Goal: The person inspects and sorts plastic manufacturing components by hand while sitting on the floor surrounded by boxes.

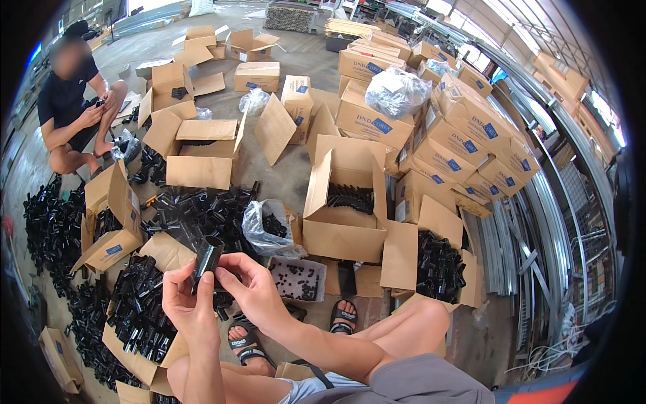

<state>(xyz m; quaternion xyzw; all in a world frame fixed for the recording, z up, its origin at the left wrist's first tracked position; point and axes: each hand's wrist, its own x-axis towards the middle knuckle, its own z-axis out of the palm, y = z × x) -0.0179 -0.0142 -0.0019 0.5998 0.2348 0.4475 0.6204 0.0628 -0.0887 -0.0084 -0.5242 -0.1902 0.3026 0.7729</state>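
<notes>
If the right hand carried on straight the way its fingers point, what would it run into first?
Most likely the black tube in the left hand; the right hand is already right beside it, though whether its fingertips touch it is hard to tell.

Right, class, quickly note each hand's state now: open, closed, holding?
Left hand: closed, holding a black tubular part.
Right hand: curled at the part's right side; whether it grips cannot be told.
</notes>
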